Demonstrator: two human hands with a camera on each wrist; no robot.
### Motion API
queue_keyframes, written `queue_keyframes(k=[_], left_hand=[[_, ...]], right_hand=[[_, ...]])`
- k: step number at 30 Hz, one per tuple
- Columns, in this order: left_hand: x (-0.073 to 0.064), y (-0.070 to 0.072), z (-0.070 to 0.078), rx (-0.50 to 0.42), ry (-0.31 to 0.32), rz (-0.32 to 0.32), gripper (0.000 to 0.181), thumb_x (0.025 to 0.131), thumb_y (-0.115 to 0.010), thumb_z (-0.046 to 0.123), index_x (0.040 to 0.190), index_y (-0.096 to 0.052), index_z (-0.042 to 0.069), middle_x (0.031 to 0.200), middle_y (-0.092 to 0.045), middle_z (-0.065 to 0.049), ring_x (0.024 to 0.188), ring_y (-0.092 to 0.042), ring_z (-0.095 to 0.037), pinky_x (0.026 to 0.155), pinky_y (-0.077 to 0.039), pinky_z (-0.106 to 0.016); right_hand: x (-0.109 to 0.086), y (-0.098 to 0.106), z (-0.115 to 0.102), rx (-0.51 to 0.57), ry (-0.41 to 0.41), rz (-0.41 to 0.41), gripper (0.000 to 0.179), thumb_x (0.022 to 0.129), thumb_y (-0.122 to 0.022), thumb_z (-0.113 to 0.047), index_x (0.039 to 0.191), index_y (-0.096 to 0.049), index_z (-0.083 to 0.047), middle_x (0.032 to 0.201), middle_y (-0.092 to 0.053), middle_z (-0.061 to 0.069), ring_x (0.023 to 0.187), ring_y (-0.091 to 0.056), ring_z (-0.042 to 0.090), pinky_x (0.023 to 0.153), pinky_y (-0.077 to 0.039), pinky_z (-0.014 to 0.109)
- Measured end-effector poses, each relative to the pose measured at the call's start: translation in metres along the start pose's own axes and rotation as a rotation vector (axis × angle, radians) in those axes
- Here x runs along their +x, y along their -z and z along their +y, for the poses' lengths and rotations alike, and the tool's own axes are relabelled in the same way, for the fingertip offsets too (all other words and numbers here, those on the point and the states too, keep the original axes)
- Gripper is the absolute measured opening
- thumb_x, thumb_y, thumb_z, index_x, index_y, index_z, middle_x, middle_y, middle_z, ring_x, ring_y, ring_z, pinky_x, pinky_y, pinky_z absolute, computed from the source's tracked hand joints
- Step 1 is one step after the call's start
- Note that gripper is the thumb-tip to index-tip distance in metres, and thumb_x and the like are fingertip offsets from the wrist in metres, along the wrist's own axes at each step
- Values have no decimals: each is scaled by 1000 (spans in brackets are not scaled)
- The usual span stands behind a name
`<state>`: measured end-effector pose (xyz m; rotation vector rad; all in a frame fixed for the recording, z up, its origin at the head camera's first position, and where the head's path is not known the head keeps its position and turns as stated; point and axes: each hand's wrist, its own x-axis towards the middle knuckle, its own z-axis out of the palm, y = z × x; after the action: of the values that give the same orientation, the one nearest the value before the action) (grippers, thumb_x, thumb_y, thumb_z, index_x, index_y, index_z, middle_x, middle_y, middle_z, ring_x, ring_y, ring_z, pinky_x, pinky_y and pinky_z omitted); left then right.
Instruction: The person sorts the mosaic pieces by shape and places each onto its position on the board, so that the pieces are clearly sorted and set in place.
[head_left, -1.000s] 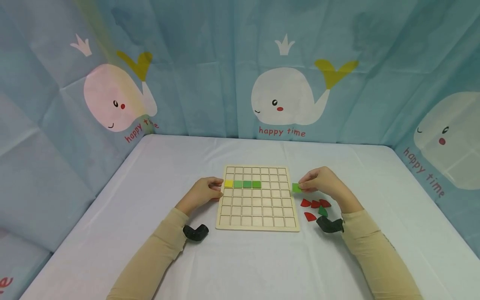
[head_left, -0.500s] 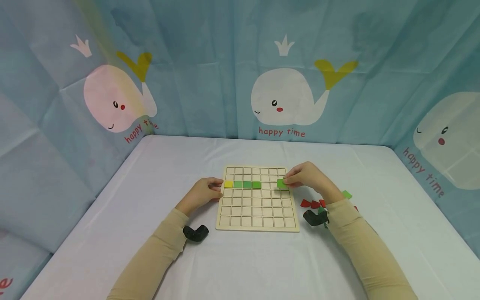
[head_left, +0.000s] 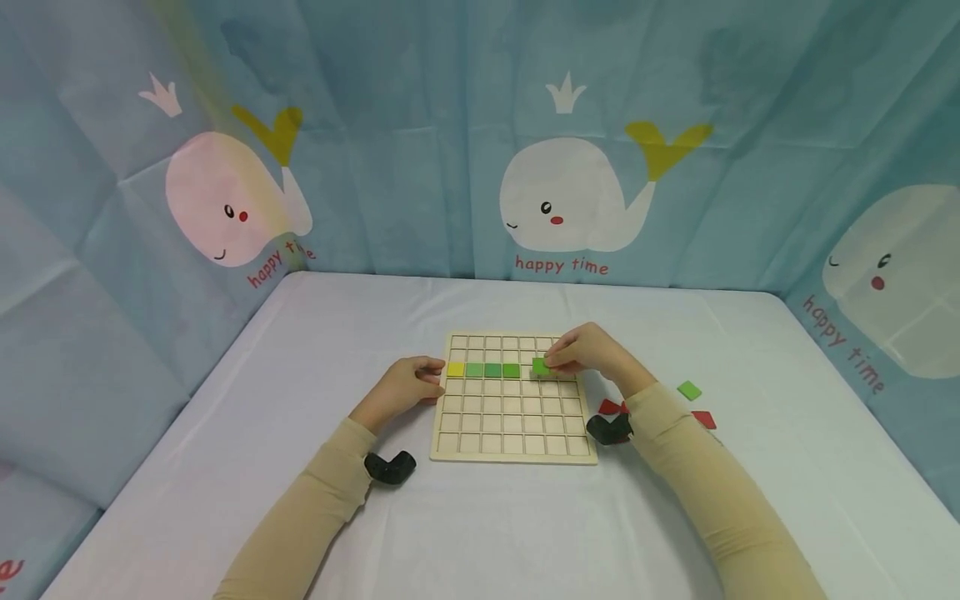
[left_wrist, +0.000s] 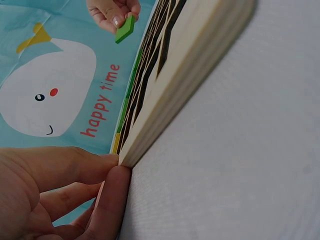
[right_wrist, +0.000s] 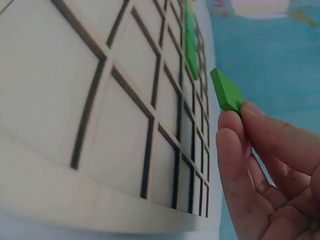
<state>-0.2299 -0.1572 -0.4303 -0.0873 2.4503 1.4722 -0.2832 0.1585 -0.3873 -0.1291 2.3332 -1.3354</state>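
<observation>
A creased blue fabric backdrop (head_left: 420, 183) printed with whales closes off the far side and both flanks. Up to it runs the desk (head_left: 495, 533) in smooth white cloth, with broad stretches left and right of the work and toward the near side. Tan sleeves (head_left: 300, 508) come in from below. Between them lies a flat, pale wooden grid board (head_left: 511, 406), thick-edged and round-cornered, its square cells parted by raised ribs. The left hand (head_left: 408, 379) pinches its left edge; the right hand (head_left: 588, 348) pinches a tile. Curved black pieces (head_left: 390, 468) sit at the wrists. The held green tile (right_wrist: 229, 91), thin, smooth and bright, hangs tilted just above the board, right of a yellow tile (head_left: 455, 369) and three green tiles (head_left: 492, 370) set in one row. Near the right sleeve lie a loose green tile (head_left: 689, 390) and red pieces (head_left: 703, 419), some partly hidden.
</observation>
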Motion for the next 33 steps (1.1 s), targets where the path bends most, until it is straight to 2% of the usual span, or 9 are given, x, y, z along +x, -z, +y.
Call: queue_keyframes(k=[11,18,22,33], left_hand=[[0,0,-2,2,6,3,51,89,-69,2,138,-56,2,127,-60,-15,98,-62,-20,79,-60,-25],[1,2,-3,10,-24,-3,52,89,-68,3,140,-54,1,130,-59,-17,101,-62,-21,80,-61,-26],[0,2,-3,0,-15,-2,52,88,-69,2,139,-55,2,129,-60,-16,100,-62,-20,80,-60,-26],[1,1,-3,1,-11,-4,53,89,-69,3,139,-55,3,130,-60,-15,103,-61,-20,81,-60,-26]], right_hand=[[13,-12,-1,18,-6,-12,21,87,-76,-11,100,-74,5,75,-76,4,62,-70,10,68,-62,28],[16,-16,-2,12,-9,-38,17,89,-73,-8,98,-74,6,75,-75,4,63,-70,10,70,-62,27],[17,-18,-2,-2,4,-42,15,89,-72,-7,97,-74,6,75,-74,3,64,-69,9,69,-62,26],[17,-24,-5,-91,10,11,13,87,-74,-7,93,-74,5,76,-73,4,64,-68,10,69,-62,27]])
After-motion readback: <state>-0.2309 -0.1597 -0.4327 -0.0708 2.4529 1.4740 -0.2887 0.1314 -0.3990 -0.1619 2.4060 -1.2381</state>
